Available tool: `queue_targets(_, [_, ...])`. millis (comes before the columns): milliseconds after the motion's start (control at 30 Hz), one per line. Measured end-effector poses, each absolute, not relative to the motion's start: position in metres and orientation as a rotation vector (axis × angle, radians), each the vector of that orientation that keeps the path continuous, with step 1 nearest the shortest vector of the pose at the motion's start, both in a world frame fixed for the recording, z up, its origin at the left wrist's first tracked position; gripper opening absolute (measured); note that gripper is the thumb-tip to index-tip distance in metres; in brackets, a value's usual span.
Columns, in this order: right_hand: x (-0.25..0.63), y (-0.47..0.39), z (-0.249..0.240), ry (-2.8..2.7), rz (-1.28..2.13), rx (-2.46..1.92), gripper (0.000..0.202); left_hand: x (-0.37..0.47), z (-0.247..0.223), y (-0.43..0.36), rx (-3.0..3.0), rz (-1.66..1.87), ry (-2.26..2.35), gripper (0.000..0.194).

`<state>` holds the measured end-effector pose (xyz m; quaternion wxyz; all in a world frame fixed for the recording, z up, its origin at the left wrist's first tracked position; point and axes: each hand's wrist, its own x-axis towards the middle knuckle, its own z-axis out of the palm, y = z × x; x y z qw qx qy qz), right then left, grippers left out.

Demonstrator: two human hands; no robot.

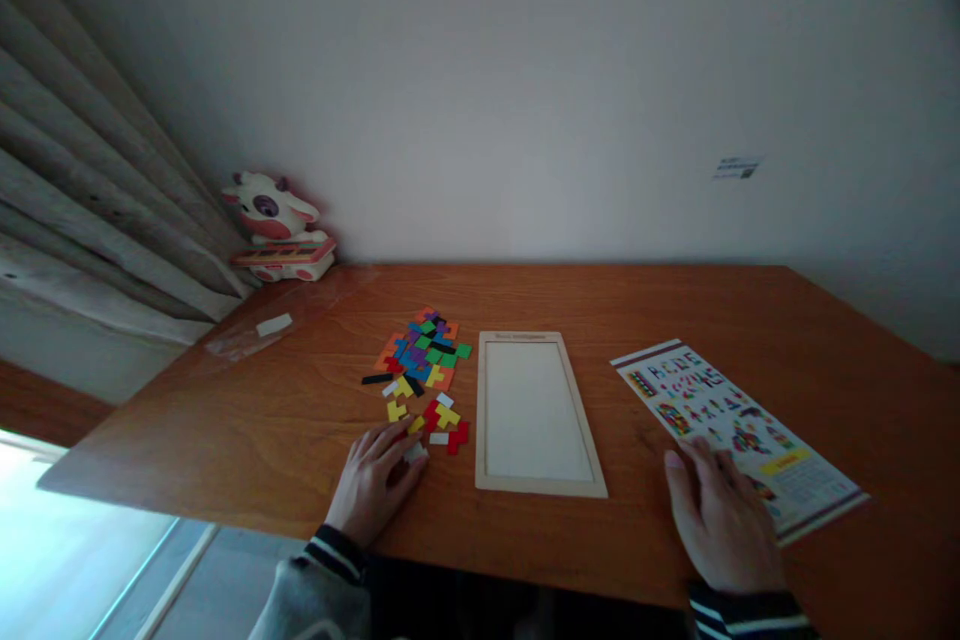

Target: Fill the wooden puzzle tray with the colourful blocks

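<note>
Two hands | our left hand [369, 488] curled at coloured pieces [448, 415], grip unclear | our right hand [726, 532] open on printed sheet [784, 461] | we'd pinch pieces singly by edges, sheet pinned lightly.

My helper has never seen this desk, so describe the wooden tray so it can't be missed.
On the brown table, look between the pile of small coloured pieces on the left and the printed sheet on the right. The tray lies there, a pale rectangle with a wooden rim. Unlike the multicoloured pile and sheet, its inside is plain whitish and holds no pieces.
</note>
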<state>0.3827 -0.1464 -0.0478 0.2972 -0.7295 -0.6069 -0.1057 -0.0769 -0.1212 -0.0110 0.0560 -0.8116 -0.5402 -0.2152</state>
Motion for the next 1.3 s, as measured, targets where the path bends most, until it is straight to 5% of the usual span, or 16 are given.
queue_targets(833, [0.397, -0.182, -0.048, -1.592, -0.582, -1.852, 0.043, -0.078, -0.012, -0.119, -2.440, -0.737, -1.587, 0.030])
queue_targets(1300, [0.305, -0.139, -0.028, -1.708, -0.012, -1.424, 0.037, -0.065, -0.003, -0.120, -2.416, -0.745, -1.649, 0.027])
